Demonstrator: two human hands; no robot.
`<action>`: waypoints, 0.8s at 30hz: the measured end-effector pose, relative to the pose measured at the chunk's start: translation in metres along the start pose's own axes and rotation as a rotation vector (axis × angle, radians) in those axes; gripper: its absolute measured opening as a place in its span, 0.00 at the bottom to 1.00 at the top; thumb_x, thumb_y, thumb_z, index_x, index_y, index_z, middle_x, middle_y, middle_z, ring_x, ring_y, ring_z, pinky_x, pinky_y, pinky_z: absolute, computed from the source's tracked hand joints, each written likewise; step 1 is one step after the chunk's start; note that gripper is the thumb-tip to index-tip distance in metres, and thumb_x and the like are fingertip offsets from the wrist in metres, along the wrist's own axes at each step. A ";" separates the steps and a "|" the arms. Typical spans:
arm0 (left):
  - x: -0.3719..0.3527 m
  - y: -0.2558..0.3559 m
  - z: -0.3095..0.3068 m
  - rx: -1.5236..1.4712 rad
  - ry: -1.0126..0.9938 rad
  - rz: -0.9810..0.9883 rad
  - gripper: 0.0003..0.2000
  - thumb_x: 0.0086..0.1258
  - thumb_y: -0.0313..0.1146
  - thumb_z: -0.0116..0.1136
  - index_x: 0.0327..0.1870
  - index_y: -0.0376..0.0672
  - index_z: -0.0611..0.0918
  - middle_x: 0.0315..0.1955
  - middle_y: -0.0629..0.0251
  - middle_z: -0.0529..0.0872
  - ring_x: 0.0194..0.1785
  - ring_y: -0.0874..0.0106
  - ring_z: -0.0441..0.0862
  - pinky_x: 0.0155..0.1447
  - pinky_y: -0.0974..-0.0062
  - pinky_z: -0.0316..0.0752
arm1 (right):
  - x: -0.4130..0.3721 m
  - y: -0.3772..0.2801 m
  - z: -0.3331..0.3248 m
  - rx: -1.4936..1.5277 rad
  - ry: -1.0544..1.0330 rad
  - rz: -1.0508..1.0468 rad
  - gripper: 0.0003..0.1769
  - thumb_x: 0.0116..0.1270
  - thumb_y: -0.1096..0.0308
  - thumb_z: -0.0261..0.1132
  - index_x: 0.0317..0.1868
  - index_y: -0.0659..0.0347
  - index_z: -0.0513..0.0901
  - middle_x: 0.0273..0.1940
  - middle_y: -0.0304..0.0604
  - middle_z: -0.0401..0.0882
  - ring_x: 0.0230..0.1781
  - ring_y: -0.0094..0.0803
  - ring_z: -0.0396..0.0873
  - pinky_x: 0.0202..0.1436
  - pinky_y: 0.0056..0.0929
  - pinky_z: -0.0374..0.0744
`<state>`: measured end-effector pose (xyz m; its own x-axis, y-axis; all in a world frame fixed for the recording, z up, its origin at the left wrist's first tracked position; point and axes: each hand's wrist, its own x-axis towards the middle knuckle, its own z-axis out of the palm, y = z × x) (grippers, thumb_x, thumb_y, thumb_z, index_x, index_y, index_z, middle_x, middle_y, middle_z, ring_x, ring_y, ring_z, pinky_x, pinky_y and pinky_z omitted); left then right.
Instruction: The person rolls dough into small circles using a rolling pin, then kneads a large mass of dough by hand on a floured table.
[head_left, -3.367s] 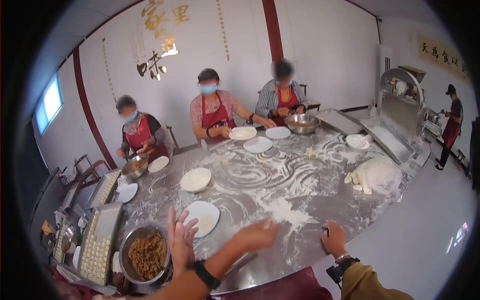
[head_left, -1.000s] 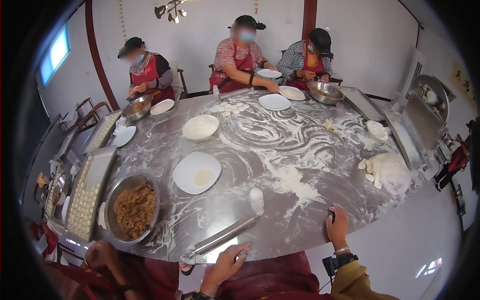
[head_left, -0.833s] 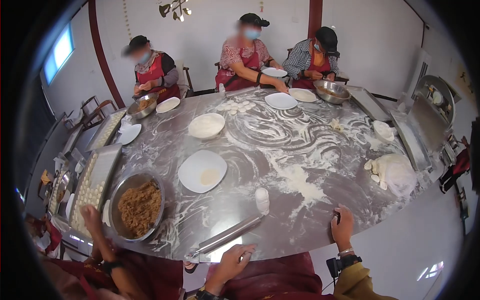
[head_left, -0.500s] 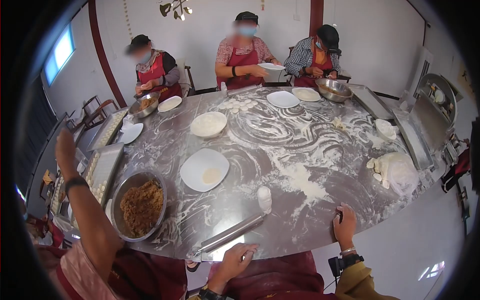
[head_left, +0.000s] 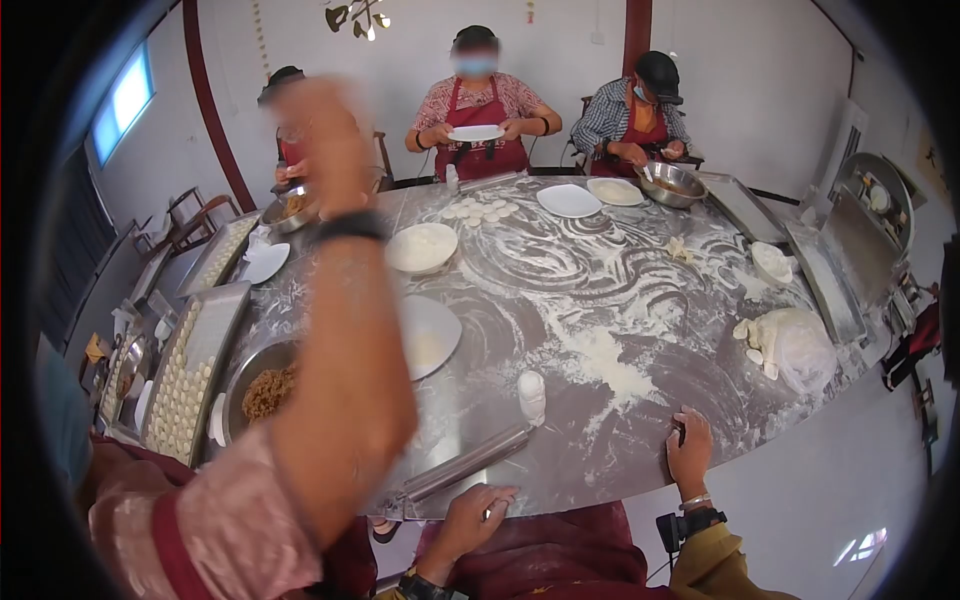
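My left hand (head_left: 478, 518) rests at the near table edge beside a metal rolling pin (head_left: 465, 462). Its fingers are loosely bent, thumb apart, with nothing visible in them. Further right, my right hand (head_left: 690, 448) lies on the table's edge, fingers slightly curved and a dark gap between thumb and forefinger; I see nothing held. A small white upright bottle-like thing (head_left: 531, 398) stands by the rolling pin's far end. Loose flour (head_left: 610, 368) is spread over the metal table (head_left: 500, 400). A white plate (head_left: 432, 325) with a pale round piece is partly behind a co-worker's arm.
A co-worker's raised arm (head_left: 345, 340) crosses the left side, partly covering a bowl of brown filling (head_left: 268, 395). Trays of dumplings (head_left: 185, 385) line the left. Wrapped dough (head_left: 795, 345) lies right. Three people sit opposite, with bowls and plates (head_left: 570, 200).
The co-worker's arm at left has swung right and upward across the bowl and plate. The middle person opposite now holds a plate level with both hands. My hands have stayed still.
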<state>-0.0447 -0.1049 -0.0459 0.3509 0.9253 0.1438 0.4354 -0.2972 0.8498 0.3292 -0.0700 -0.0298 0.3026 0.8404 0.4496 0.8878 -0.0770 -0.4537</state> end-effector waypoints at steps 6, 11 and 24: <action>-0.003 -0.022 0.010 0.020 -0.091 -0.078 0.14 0.69 0.33 0.52 0.54 0.42 0.77 0.47 0.55 0.80 0.50 0.63 0.76 0.57 0.69 0.68 | -0.002 0.010 0.006 -0.008 0.026 -0.012 0.15 0.53 0.74 0.58 0.44 0.60 0.77 0.52 0.50 0.76 0.56 0.50 0.71 0.60 0.46 0.67; -0.001 -0.011 0.013 -0.063 0.011 0.069 0.13 0.69 0.31 0.52 0.52 0.40 0.77 0.42 0.55 0.81 0.45 0.60 0.78 0.50 0.68 0.71 | 0.002 0.005 0.004 -0.014 -0.003 -0.044 0.14 0.54 0.74 0.57 0.43 0.63 0.77 0.52 0.53 0.76 0.55 0.52 0.72 0.61 0.45 0.67; 0.008 0.008 -0.006 0.016 0.022 0.111 0.12 0.68 0.32 0.52 0.50 0.44 0.79 0.38 0.57 0.80 0.42 0.59 0.79 0.46 0.67 0.74 | -0.004 0.040 0.018 -0.058 -0.066 -0.072 0.19 0.58 0.78 0.53 0.52 0.66 0.73 0.60 0.53 0.70 0.59 0.48 0.69 0.64 0.41 0.66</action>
<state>-0.0436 -0.0989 -0.0352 0.3799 0.8912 0.2481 0.4078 -0.4021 0.8198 0.3569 -0.0663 -0.0637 0.2153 0.8782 0.4272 0.9255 -0.0439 -0.3761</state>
